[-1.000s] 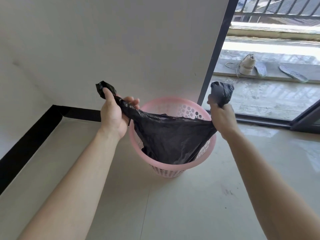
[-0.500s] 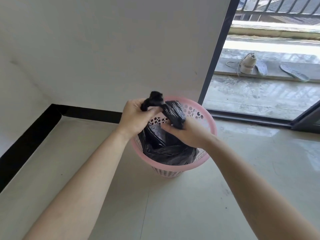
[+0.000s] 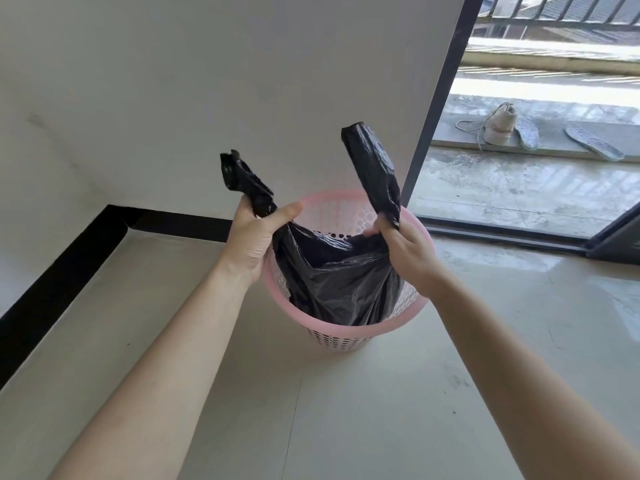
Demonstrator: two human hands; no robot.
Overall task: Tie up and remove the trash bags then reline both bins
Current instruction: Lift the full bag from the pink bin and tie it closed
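Fingers (image 3: pixel 290 212) of the left hand (image 3: pixel 252 237) pinch one gathered black ear of the bag (image 3: pixel 339 275); the right hand (image 3: pixel 403 245) is closed round the other. Glossy and crumpled, the bag sits in the pink bin (image 3: pixel 341 336), mouth untied. Beyond the bin, a shoe (image 3: pixel 498 126) lies outside.

Left hand (image 3: pixel 251 242) and right hand (image 3: pixel 407 247) grip black bag (image 3: pixel 341 282) ends above pink bin (image 3: pixel 341 329).

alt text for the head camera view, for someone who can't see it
Two bare hands hold up the gathered ends of a black trash bag in a pink perforated bin, left hand and right hand one each, untied. The bin stands on a pale floor by a white wall.
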